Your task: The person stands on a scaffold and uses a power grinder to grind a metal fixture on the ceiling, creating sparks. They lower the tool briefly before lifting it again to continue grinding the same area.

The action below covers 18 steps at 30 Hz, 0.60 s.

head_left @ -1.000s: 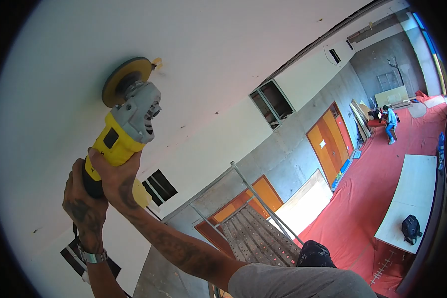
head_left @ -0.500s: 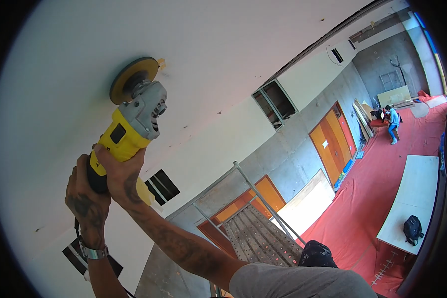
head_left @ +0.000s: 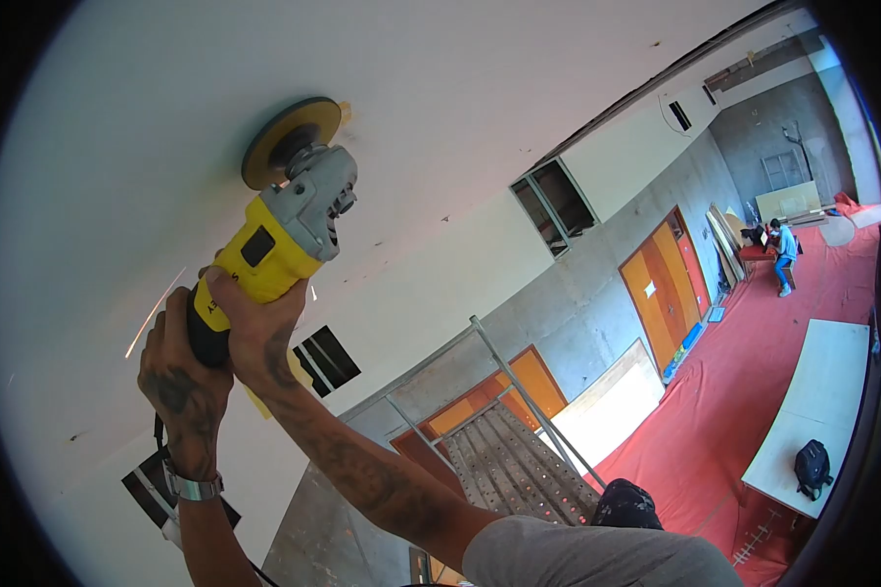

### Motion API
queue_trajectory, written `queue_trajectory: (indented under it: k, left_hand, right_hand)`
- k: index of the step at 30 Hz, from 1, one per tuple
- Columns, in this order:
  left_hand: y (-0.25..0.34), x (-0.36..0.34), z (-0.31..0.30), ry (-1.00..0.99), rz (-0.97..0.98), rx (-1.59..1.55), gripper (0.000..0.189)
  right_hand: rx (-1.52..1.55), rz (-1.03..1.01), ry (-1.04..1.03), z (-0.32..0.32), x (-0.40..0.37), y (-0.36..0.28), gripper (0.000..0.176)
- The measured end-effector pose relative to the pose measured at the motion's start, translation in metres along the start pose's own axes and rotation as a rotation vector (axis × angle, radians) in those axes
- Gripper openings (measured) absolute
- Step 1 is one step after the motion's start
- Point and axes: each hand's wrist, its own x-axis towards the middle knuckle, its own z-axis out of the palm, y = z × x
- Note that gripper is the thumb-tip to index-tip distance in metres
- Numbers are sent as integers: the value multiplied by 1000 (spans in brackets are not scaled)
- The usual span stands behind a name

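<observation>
Left hand (head_left: 184,377) and right hand (head_left: 264,328) wrap the rear body of the grinder (head_left: 289,256), upper left of the frame, presumably to steady it overhead; the disc (head_left: 270,147) tilts toward the ceiling (head_left: 460,78), exact contact being impossible to tell.

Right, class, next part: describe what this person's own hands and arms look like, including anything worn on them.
Both hands are ungloved. The left hand has a dark tattoo on its back, and a silver-coloured metal band circles that wrist. The right hand has no band in view; dark tattoos run along the right forearm, up to a plain grey sleeve.
</observation>
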Motion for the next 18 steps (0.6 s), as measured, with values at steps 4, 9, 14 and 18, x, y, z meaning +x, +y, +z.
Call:
queue_trajectory:
  k: [4, 9, 14, 18]
  left_hand:
    - [4, 2, 0, -53, -60, 0, 54]
    - [-6, -1, 6, -31, -41, -1, 56]
    - [-10, -3, 5, -33, -46, -10, 56]
    - [-11, -3, 6, -53, -55, -26, 57]
  right_hand:
    - [-11, 2, 10, -1, 2, -3, 49]
    - [-17, -19, 11, -3, 1, 6, 49]
    - [-69, 22, -7, -3, -2, 5, 50]
    - [-53, 11, -8, -3, -1, 6, 49]
